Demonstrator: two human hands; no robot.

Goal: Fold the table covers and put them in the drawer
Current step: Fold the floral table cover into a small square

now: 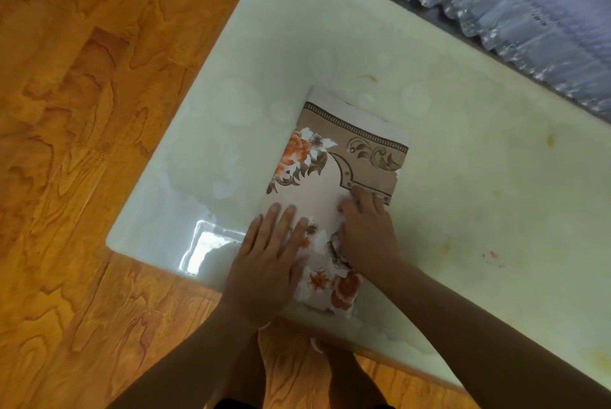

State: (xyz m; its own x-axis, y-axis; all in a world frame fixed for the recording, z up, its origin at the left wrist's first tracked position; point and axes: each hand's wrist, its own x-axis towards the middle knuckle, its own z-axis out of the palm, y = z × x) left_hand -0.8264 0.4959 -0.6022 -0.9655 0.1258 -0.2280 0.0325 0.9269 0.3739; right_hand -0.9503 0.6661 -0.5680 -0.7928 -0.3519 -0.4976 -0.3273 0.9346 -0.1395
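Orange-brown wooden floorboards (82, 144) fill the left side of the view, their grain running in broad swirls. Next comes a pale, glossy table (231, 94), seen from above at an angle, with a bright reflection near its closest corner and faint yellow and red stains further right. On it, close to the near edge, lies the folded table cover (334, 173), a compact rectangle printed with orange flowers, brown scrollwork and a tan border; a white underside shows along its far edge and its near end slightly overhangs the table's edge. The left hand (267, 263) rests flat on the cover's near-left part, fingers spread and extended, palm down, grasping nothing. Just beside it, the right hand (367, 230) presses on the cover's right side with fingers bent onto the fabric; it too lies open rather than closed around anything. At the upper right, ruffled lavender fabric (515, 5) runs along the table's far edge.
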